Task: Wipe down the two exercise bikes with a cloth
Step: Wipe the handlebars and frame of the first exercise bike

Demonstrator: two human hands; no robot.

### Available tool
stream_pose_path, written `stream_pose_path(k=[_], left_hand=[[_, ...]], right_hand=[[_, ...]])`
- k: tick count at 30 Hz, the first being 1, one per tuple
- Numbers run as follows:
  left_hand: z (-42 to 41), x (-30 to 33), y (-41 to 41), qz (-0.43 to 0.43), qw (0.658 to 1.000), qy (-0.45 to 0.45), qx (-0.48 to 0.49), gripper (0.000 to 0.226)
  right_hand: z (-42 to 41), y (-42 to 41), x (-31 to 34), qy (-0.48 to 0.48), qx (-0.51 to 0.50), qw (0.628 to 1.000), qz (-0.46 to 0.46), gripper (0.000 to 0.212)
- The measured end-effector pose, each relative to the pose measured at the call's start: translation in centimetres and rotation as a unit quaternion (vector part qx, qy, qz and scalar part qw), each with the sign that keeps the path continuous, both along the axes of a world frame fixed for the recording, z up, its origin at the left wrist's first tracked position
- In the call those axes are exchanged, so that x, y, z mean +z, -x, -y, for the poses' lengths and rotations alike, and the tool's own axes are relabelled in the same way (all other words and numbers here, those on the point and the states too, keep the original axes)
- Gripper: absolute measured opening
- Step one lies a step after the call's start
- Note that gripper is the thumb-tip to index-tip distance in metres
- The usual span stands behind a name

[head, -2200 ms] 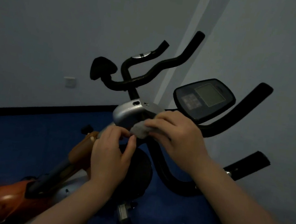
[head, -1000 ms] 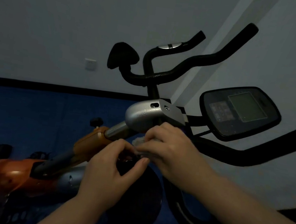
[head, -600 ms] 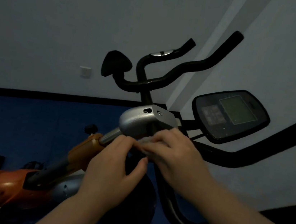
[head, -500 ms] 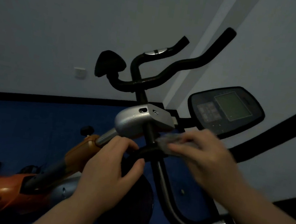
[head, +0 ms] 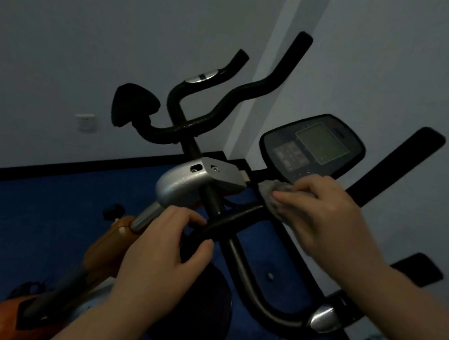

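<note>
Right hand [head: 328, 220] has carried the cloth [head: 273, 194] rightward to the console [head: 313, 147] base — clamped on it; left hand [head: 161, 250] grips the handlebar [head: 228, 221]. Best wiped with firm, overlapping strokes.

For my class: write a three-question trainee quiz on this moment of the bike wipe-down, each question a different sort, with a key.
1. True or false: the right hand presses the grey cloth against the black handlebar, just below the console.
2. What does the left hand grip?
A. the console
B. the black handlebar, near the stem
C. the wall socket
3. Fill in: the frame of the nearer bike, at lower left, is ____ in colour.

Key
1. True.
2. B. Its fingers curl over the bar.
3. Orange: the orange frame.
</note>
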State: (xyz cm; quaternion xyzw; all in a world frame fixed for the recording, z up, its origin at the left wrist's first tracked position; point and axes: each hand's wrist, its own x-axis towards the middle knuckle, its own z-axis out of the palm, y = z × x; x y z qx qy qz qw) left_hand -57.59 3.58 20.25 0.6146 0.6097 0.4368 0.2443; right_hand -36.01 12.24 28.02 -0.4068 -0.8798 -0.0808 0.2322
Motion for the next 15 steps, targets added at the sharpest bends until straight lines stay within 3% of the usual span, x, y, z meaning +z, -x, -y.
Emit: stream_pose_path(k=[4,9,12,15], left_hand=[[-1.7,1.3,0.2,0.033,0.999,0.008,-0.024,0.024],[-2.9,1.8,0.0,-0.042,0.996,-0.009,-0.083,0.020],[-3.1,1.5,-0.2,-0.080,0.991,-0.026,-0.106,0.024],[-3.0,1.1,0.1,-0.079,0.990,-0.024,-0.116,0.026]], right_hand=[[2.1,5.4,-2.4,0.045,0.017,0.999,-0.012,0.024],[2.5,0.0,-1.7,-0.016,-0.107,0.993,-0.036,0.026],[2.0,0.5,-0.3,-0.014,-0.178,0.978,-0.106,0.021],[2.9,5.1,-1.8,0.028,-0.107,0.989,-0.098,0.023]])
